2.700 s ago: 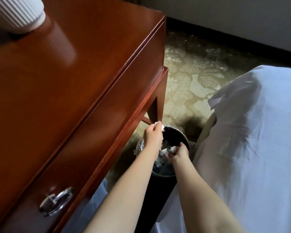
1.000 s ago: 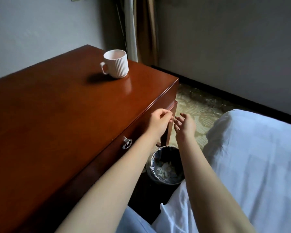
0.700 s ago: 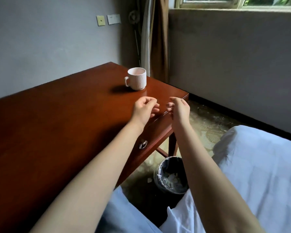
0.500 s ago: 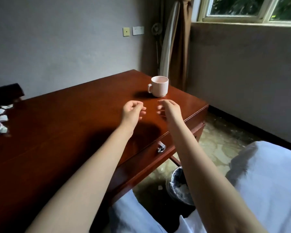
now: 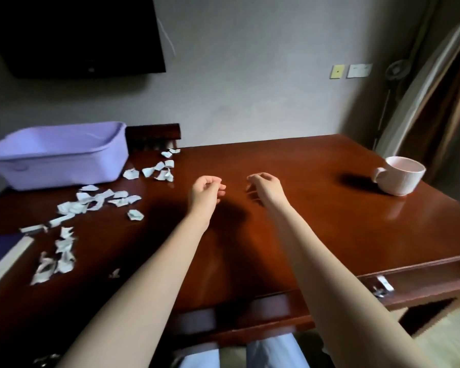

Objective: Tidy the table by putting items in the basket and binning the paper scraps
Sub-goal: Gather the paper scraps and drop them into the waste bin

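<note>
Now the left hand (image 5: pixel 206 189) and right hand (image 5: pixel 264 185) hover side by side over the middle of the worktop (image 5: pixel 303 160), fingers loosely curled and holding nothing, while paper scraps (image 5: pixel 96 200) lie scattered at its left end near the purple basket (image 5: pixel 56 158) and a white mug (image 5: pixel 398 178) stands at the far right.

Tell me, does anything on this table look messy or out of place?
Yes: torn white paper scraps lie scattered across the left part of the table, beside and in front of the purple basket. The mug stands upright at the right, with nothing spilled.
</note>
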### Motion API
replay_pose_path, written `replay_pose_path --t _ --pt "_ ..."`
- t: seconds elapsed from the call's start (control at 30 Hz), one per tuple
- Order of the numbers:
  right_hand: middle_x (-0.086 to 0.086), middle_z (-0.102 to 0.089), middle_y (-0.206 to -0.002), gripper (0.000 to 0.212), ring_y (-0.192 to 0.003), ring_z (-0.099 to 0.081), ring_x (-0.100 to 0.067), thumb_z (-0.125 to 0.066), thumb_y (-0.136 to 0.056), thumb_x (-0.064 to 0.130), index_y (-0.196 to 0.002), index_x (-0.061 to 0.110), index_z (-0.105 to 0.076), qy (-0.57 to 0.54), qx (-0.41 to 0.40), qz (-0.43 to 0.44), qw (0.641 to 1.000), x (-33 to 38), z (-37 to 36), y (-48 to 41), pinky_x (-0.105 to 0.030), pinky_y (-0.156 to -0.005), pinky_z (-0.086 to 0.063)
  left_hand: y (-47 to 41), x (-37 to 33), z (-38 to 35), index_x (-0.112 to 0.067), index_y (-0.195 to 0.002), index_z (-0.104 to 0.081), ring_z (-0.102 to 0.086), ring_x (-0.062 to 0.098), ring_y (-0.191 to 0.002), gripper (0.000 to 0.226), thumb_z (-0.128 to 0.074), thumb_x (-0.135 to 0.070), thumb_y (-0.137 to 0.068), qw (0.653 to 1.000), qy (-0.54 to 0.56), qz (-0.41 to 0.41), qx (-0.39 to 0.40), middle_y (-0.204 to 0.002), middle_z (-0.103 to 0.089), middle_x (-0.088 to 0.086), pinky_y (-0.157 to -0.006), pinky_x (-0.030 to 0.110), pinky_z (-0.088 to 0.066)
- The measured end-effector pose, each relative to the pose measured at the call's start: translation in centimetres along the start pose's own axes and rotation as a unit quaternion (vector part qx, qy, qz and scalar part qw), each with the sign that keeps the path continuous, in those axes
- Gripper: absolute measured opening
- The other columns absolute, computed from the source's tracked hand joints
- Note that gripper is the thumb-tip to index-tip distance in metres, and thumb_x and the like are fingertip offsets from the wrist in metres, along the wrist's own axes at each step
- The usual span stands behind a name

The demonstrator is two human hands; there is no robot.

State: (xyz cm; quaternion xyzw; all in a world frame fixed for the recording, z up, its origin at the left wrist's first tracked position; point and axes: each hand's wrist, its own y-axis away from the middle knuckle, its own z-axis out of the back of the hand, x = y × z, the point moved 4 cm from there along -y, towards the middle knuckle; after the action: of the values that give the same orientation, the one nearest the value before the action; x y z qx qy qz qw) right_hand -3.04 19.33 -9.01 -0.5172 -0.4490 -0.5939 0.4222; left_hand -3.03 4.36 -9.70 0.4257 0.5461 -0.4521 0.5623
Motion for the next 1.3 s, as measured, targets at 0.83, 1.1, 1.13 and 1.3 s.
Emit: replay_pose_path --t 0.83,1.1,1.13,1.3 --pt "-0.002 -0.033 -0.154 0.057 -0.144 -0.025 -0.017 -0.044 -0.095 0.044 -0.148 0.025 -0.031 0.437 0.298 0.273 0.803 -4.3 -25.1 5.4 -0.040 -0.118 -0.009 2.1 3.7 29.2 -0.015 -0.135 -0.051 -0.028 0.020 -0.142 0.055 -0.059 -0.043 -0.088 0.847 -0.514 -0.094 -0.099 -0.151 -0.036 0.002 -0.117 0.036 -0.021" --pt "0.008 -0.054 -0.135 0.071 -0.123 -0.050 -0.005 -0.071 -0.075 0.054 -0.137 0.030 -0.046 0.306 0.424 0.258 0.812 -4.2 -22.6 8.7 -0.037 -0.113 -0.034 1.2 6.4 29.6 -0.022 -0.140 -0.041 -0.031 0.017 -0.139 0.058 -0.053 -0.047 -0.090 0.830 -0.552 -0.061 -0.051 -0.150 -0.035 -0.006 -0.116 0.038 -0.021" --pt "0.009 -0.052 -0.137 0.077 -0.125 -0.048 -0.005 -0.074 -0.070 0.055 -0.137 0.030 -0.046 0.307 0.445 0.267 0.798 -4.4 -22.4 9.2 -0.035 -0.113 -0.035 1.3 6.4 29.6 -0.019 -0.138 -0.045 -0.036 0.020 -0.135 0.055 -0.054 -0.044 -0.090 0.831 -0.548 -0.077 -0.056 -0.146 -0.040 -0.003 -0.113 0.036 -0.024" --pt "0.005 -0.047 -0.134 0.073 -0.120 -0.044 -0.015 -0.055 -0.070 0.073 -0.127 0.028 -0.054 0.407 0.399 0.412 0.711 -5.5 -22.4 10.5 -0.032 -0.103 -0.037 1.7 6.3 29.3 -0.012 -0.118 -0.058 -0.045 0.026 -0.117 0.033 -0.056 -0.031 -0.091 0.834 -0.536 -0.121 -0.049 -0.125 -0.052 0.005 -0.101 0.036 -0.036"
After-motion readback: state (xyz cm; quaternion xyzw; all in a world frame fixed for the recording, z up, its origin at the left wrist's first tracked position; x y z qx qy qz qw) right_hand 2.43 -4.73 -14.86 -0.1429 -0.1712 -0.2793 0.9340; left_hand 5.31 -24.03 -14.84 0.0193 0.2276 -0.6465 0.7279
